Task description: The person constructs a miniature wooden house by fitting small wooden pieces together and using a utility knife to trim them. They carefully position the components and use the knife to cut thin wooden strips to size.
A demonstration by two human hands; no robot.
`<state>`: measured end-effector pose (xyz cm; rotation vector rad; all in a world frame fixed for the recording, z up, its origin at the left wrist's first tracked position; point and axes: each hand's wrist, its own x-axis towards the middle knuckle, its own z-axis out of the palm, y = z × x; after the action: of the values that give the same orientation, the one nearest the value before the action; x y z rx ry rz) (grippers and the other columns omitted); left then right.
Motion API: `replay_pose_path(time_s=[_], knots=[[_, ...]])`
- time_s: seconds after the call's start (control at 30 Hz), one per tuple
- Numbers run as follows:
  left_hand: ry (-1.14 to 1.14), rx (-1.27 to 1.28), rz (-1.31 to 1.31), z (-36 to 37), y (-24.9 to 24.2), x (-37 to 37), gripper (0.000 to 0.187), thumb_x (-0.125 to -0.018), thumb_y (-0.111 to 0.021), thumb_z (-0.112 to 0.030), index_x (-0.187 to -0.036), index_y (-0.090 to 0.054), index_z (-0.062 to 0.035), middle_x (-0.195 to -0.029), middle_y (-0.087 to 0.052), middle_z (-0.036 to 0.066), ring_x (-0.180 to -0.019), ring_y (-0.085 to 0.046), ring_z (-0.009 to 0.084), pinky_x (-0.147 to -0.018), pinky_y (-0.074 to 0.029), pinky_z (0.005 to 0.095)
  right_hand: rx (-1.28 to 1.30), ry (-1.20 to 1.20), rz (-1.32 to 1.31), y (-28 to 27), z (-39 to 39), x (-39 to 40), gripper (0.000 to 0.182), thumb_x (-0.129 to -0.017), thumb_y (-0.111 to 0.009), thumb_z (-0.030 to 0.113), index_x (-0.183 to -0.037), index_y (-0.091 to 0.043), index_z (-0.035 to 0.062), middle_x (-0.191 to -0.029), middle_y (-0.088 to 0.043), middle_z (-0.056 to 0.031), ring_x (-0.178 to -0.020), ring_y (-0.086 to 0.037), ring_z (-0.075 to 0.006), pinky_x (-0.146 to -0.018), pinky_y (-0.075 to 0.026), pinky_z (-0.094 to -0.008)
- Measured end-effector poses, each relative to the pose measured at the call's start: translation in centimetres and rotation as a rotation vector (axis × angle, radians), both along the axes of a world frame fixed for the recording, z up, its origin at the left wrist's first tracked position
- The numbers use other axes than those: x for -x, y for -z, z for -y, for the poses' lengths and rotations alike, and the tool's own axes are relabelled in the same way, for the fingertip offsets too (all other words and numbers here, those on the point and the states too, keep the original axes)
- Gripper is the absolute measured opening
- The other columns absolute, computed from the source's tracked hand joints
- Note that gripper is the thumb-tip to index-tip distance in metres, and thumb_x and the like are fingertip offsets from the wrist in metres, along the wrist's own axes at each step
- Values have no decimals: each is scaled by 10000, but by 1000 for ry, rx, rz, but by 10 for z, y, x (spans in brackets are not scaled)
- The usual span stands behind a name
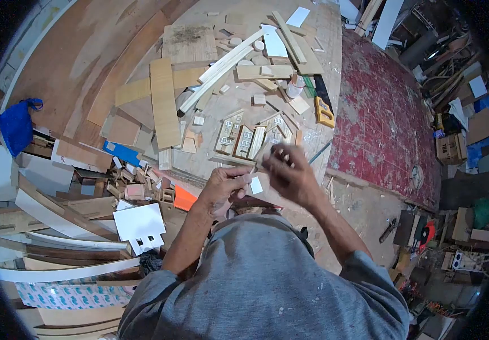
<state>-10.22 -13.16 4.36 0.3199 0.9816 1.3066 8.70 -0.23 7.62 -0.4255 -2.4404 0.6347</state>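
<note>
My left hand (224,190) is closed in a pinch at the table's front edge, on a small thin piece that I cannot make out clearly. Close on its right, my right hand (289,174) is raised with its fingers curled and blurred; whether it holds anything is hidden. Just beyond both hands, small model house walls with white windows (244,140) lie on the wooden table (199,164). A small white piece (256,185) shows between the hands, near the table edge.
A yellow-handled saw (324,112) lies at the table's right side, near a white cup (295,86). Wood strips (221,71) and boards (165,105) cover the far part. Offcuts (137,184) and an orange piece (185,198) are at the left front.
</note>
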Motion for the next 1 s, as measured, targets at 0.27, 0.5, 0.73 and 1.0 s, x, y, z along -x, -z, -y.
replay_pose_path(time_s=[0.27,0.5,0.73,1.0], knots=[[60,-94,-19,-1,8,7,224,-945,-685,-39,-1151,-695,48,-828,-680,29,-631,-579,62,-538,-447,189,-36,-96,16,1,3,1,495,-699,-760,-17,-1178,-669,71,-1193,-574,-161,-1037,-596,-346,-868,-524,-418],[17,-76,-262,-8,5,1,250,-935,-696,-24,-1170,-702,62,-848,-703,71,-638,-612,70,-558,-495,196,-46,179,12,18,-36,-7,440,-748,-757,3,-1180,-699,63,-1200,-603,-193,-1063,-607,-351,-873,-539,-424],[-111,-111,-374,-18,11,2,263,-890,-729,-9,-1139,-712,74,-865,-710,74,-633,-618,79,-572,-514,212,105,230,-127,6,-35,-20,394,-808,-754,3,-1196,-691,28,-1256,-605,-213,-1043,-661,-318,-845,-547,-380],[-109,-98,-400,-18,5,2,295,-898,-732,-26,-1181,-703,52,-914,-724,95,-734,-678,121,-665,-578,252,270,162,-181,25,-15,-12,469,-790,-785,-23,-1235,-690,86,-1312,-571,-195,-1083,-648,-297,-839,-572,-365]])
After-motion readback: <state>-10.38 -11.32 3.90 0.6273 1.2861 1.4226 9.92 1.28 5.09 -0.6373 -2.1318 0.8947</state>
